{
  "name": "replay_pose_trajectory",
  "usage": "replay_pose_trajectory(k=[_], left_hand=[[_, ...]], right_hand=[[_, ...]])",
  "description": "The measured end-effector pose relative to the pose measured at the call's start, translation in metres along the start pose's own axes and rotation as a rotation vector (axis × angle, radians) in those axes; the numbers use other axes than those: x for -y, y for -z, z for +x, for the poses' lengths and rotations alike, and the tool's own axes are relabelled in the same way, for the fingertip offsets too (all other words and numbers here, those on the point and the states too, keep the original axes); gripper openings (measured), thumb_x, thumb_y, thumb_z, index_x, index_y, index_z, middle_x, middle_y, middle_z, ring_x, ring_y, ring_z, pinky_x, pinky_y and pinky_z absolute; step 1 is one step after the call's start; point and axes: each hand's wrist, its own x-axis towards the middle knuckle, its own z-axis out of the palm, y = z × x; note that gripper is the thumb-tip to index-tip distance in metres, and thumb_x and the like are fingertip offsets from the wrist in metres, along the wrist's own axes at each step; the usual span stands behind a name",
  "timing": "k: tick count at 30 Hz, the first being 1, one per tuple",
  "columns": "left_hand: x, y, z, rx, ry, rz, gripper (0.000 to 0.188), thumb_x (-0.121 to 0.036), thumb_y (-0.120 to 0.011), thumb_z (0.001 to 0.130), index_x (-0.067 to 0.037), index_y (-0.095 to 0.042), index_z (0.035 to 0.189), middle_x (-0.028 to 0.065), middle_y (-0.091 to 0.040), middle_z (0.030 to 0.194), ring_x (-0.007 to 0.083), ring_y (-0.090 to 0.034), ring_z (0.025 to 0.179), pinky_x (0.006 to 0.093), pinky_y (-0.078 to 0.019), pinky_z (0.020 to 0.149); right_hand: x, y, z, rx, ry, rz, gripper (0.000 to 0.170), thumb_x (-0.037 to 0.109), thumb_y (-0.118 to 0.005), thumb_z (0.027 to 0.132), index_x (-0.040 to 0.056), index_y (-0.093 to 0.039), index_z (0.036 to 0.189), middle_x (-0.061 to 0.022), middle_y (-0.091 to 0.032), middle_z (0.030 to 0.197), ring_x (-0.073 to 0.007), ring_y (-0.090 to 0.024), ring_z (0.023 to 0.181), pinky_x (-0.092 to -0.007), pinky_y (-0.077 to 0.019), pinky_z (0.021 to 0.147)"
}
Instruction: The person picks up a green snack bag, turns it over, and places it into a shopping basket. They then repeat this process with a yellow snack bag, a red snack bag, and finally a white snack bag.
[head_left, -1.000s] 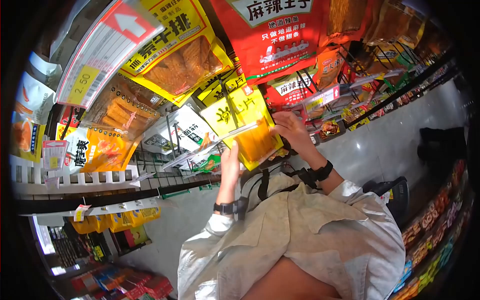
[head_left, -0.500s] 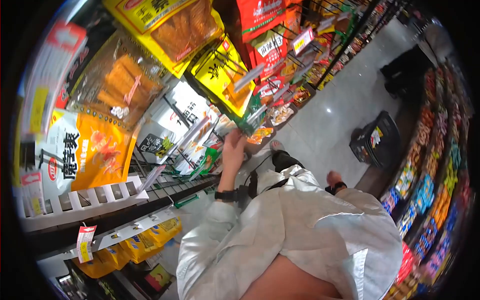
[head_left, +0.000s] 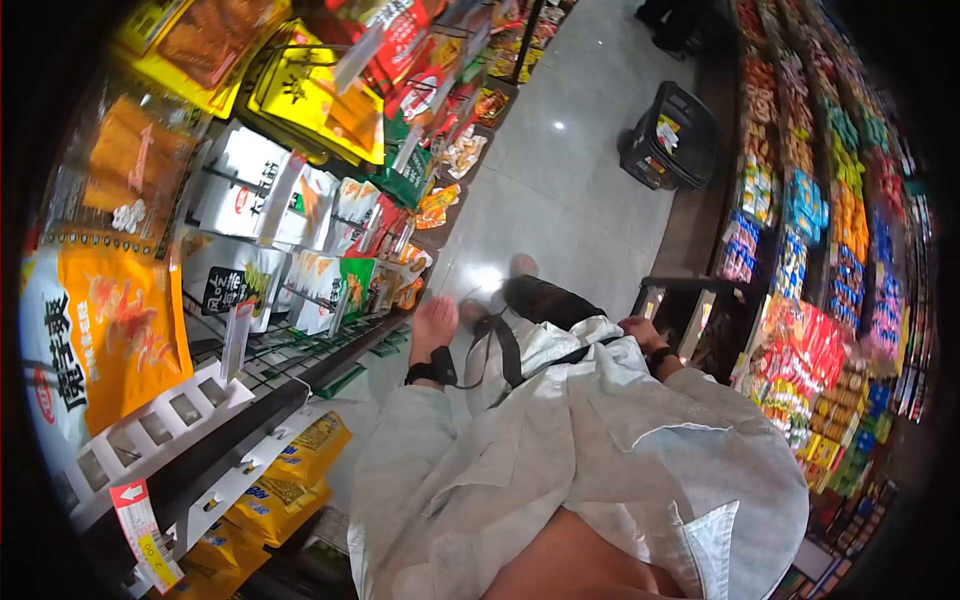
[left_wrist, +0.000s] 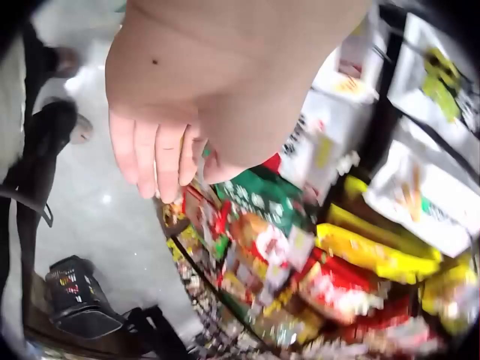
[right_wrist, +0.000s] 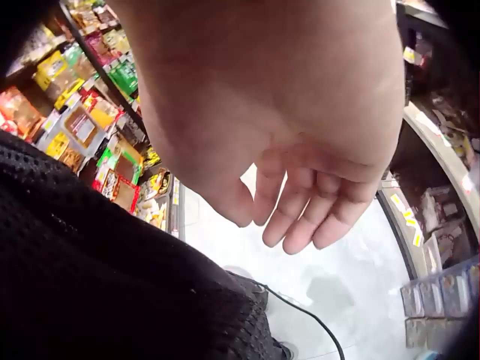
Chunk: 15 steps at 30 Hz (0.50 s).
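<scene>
The left hand (head_left: 435,322) hangs beside the snack racks with nothing in it; in the left wrist view its fingers (left_wrist: 160,161) are loosely extended. Close by the body, the right hand (head_left: 640,330) is empty too, its fingers (right_wrist: 304,206) loosely bent in the right wrist view. The yellow snack packs (head_left: 320,95) hang on their hooks, away from both hands. Nearer to the left hand are white packs (head_left: 312,290) and a green pack (head_left: 405,172).
A black basket (head_left: 668,140) stands on the grey floor (head_left: 560,190). Shelves of colourful packets (head_left: 850,210) line the right side. A dark shelf edge (head_left: 270,415) with a price tag (head_left: 147,535) runs along the lower left. Someone's dark-clothed legs (head_left: 680,25) are at the top.
Both hands have left the yellow pack, the right one first, and dropped to the body's sides. The head view has turned toward the aisle, with the racks shifting left.
</scene>
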Motion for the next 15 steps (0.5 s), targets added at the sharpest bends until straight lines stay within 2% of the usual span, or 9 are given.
replay_pose_trajectory(k=[1,2,3,6,9,11,12,13,15], left_hand=[[0.005,0.021,0.004,-0.152,-0.051,0.095,0.026,-0.024,-0.057,0.096,-0.007,-0.057,0.115,0.0067,-0.065,0.114,0.0251,-0.062,0.112,0.0409,-0.0506,0.1],[0.011,0.043,0.006,-0.303,-0.101,0.192,0.029,-0.026,-0.058,0.095,-0.006,-0.056,0.117,0.0057,-0.063,0.115,0.0248,-0.063,0.11,0.0408,-0.0502,0.101],[0.016,0.075,0.011,-0.326,-0.082,0.234,0.03,-0.027,-0.058,0.094,-0.006,-0.056,0.117,0.0051,-0.063,0.113,0.0246,-0.063,0.108,0.0404,-0.0512,0.099],[0.043,0.153,0.002,-0.429,-0.028,0.26,0.027,-0.026,-0.057,0.094,-0.007,-0.056,0.113,0.0047,-0.062,0.108,0.0242,-0.065,0.096,0.0382,-0.0554,0.087],[0.065,0.182,-0.018,-0.557,0.069,0.293,0.024,-0.026,-0.055,0.095,-0.008,-0.056,0.109,0.0042,-0.063,0.103,0.0244,-0.064,0.091,0.0376,-0.0553,0.082],[0.079,0.21,-0.014,-0.412,-0.013,0.53,0.018,-0.023,-0.053,0.096,-0.008,-0.056,0.106,0.0036,-0.062,0.099,0.024,-0.064,0.088,0.0372,-0.0545,0.08],[0.088,0.205,-0.012,-0.335,-0.055,0.644,0.016,-0.022,-0.051,0.097,-0.009,-0.057,0.104,0.0033,-0.062,0.097,0.0238,-0.064,0.087,0.037,-0.0542,0.079],[0.095,0.197,-0.004,-0.416,-0.031,0.575,0.014,-0.021,-0.05,0.097,-0.009,-0.057,0.103,0.0034,-0.062,0.096,0.0234,-0.063,0.087,0.0369,-0.0539,0.078],[0.111,0.14,0.005,-0.575,0.009,0.427,0.012,-0.018,-0.048,0.098,-0.01,-0.057,0.099,0.0037,-0.061,0.093,0.0227,-0.063,0.087,0.0365,-0.0533,0.076]], right_hand=[[0.023,0.005,-0.019,0.02,-0.082,0.056,0.032,0.019,-0.064,0.088,0.0017,-0.071,0.114,-0.0116,-0.074,0.1,-0.0198,-0.069,0.085,-0.0339,-0.0557,0.068],[0.011,0.004,-0.014,0.03,-0.141,0.272,0.031,0.017,-0.064,0.089,0.0025,-0.068,0.116,-0.0099,-0.073,0.098,-0.018,-0.067,0.08,-0.0317,-0.0529,0.062],[-0.011,0.003,-0.005,0.036,-0.202,0.49,0.03,0.016,-0.064,0.09,0.0034,-0.066,0.118,-0.0082,-0.072,0.096,-0.0161,-0.065,0.075,-0.0294,-0.0501,0.056],[-0.023,0.009,-0.015,-0.029,-0.143,0.544,0.023,0.018,-0.064,0.093,0.0051,-0.064,0.113,-0.0047,-0.071,0.094,-0.014,-0.064,0.073,-0.0281,-0.0499,0.058],[-0.029,0.016,-0.039,-0.058,-0.144,0.566,0.022,0.017,-0.065,0.093,0.0062,-0.064,0.112,-0.003,-0.07,0.092,-0.0132,-0.065,0.072,-0.0273,-0.0508,0.061],[-0.048,0.025,-0.044,-0.05,-0.176,0.552,0.021,0.016,-0.064,0.093,0.0063,-0.064,0.112,-0.0027,-0.07,0.091,-0.0132,-0.064,0.071,-0.0275,-0.051,0.061],[-0.062,0.028,-0.045,-0.067,-0.206,0.586,0.019,0.014,-0.063,0.093,0.0059,-0.065,0.11,-0.0034,-0.069,0.089,-0.0133,-0.063,0.069,-0.0276,-0.0505,0.06],[-0.077,0.032,-0.047,-0.023,-0.219,0.663,0.019,0.013,-0.063,0.093,0.0059,-0.065,0.11,-0.0034,-0.068,0.087,-0.0133,-0.062,0.068,-0.0277,-0.0498,0.059],[-0.138,0.04,-0.034,0.071,-0.239,0.814,0.018,0.012,-0.063,0.093,0.0058,-0.065,0.11,-0.0035,-0.067,0.083,-0.0133,-0.061,0.065,-0.0279,-0.0484,0.056]])
